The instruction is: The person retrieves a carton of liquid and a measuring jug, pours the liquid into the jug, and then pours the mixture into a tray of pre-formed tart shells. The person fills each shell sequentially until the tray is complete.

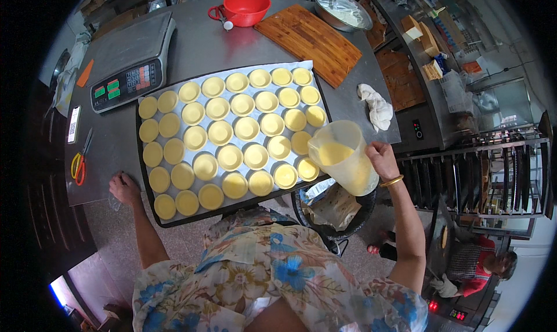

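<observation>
My right hand (382, 160) grips the handle of a translucent plastic jug (363, 175) holding yellow liquid. The jug tilts left, its spout over the right side of a dark baking tray (149, 201). Pale yellow tart shells (247, 129) stand in rows on the tray's white paper liner (204, 151). Some shells look flatter inside than others; how much liquid each holds is hard to tell. My left hand (125, 187) rests at the table's front edge, left of the tray, with fingers curled and their undersides hidden.
The tray overhangs the steel table (196, 49) above a lined bin (333, 212). Around it lie a digital scale (130, 49), scissors (81, 160), phone (74, 124), red bowl (247, 9), wooden board (309, 40), steel bowl (343, 10) and white cloth (376, 107). A co-worker (474, 262) stands right.
</observation>
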{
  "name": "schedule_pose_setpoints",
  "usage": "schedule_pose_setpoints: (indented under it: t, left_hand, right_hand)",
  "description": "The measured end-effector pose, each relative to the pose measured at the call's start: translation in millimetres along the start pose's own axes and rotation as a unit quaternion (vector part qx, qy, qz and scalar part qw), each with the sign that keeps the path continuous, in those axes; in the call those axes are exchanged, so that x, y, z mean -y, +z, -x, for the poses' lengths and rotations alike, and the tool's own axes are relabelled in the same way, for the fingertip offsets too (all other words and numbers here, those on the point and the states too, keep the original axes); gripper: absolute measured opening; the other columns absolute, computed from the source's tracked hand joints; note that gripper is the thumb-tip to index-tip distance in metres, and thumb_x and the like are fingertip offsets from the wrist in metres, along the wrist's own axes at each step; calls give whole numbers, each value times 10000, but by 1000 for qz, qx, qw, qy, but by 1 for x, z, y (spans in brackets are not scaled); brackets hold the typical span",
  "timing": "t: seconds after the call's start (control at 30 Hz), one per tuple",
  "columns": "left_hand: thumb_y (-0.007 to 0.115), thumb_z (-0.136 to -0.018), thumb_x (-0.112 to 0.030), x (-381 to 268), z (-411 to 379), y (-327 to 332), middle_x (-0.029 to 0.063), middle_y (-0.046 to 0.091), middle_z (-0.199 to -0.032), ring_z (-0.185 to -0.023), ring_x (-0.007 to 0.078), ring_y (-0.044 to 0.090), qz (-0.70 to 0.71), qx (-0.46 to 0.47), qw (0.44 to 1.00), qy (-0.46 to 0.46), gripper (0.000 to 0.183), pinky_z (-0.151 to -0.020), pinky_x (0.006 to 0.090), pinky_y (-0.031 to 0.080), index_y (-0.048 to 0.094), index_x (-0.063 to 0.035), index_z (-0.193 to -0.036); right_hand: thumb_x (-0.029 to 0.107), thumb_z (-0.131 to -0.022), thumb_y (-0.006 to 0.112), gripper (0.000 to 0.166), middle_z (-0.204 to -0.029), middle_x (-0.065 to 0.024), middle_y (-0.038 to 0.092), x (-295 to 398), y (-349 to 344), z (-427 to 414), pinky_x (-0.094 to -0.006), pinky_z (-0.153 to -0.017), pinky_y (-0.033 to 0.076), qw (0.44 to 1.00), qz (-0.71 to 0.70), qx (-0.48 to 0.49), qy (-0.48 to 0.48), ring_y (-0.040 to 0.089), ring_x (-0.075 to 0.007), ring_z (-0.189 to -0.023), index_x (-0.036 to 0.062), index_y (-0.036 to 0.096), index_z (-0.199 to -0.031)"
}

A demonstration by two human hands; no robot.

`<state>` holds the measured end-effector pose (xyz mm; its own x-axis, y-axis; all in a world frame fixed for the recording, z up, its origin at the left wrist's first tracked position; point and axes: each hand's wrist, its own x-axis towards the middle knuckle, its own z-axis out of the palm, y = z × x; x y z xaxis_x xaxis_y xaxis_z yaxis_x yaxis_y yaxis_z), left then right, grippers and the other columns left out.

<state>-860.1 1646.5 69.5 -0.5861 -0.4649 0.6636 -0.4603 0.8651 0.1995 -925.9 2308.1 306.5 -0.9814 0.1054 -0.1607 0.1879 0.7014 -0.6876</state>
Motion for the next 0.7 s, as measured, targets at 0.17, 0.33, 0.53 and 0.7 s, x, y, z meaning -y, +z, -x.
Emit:
schedule_pose_setpoints:
  t: [0.17, 0.33, 0.53, 0.7]
  left_hand:
    - [529, -801, -174, 5, 0, 0, 112, 550, -915, -847, 324, 504, -10, 21, 1000, -15, 152, -739, 417, 405, 596, -88, -907]
    - [532, -806, -181, 2, 0, 0, 113, 546, -934, -865, 326, 502, -19, 35, 999, -34, 154, -748, 416, 409, 596, -87, -911]
    - [532, -809, -182, 2, 0, -1, 120, 546, -933, -865, 325, 501, -10, 29, 999, -21, 159, -744, 410, 411, 597, -90, -921]
    - [530, -807, -176, 1, 0, -2, 117, 550, -928, -855, 321, 504, -7, 21, 1000, -22, 154, -732, 407, 410, 601, -90, -912]
  right_hand:
    - [143, -737, 511, 234, -509, -22, 456, 5, 4, 1, -272, -471, 352, 1000, -9, -2, -4, 413, -72, -514, -55, 517, -612]
    - [153, -730, 513, 241, -505, -47, 450, -1, 3, -4, -282, -473, 357, 1000, 26, -2, 5, 417, -89, -507, -64, 514, -624]
    - [157, -729, 514, 249, -503, -56, 452, -17, 3, -8, -290, -471, 359, 1000, 17, -13, -6, 418, -91, -507, -67, 511, -618]
    - [160, -737, 516, 258, -507, -28, 440, -3, 3, -4, -287, -465, 350, 1000, 15, -10, 6, 404, -83, -510, -55, 498, -596]
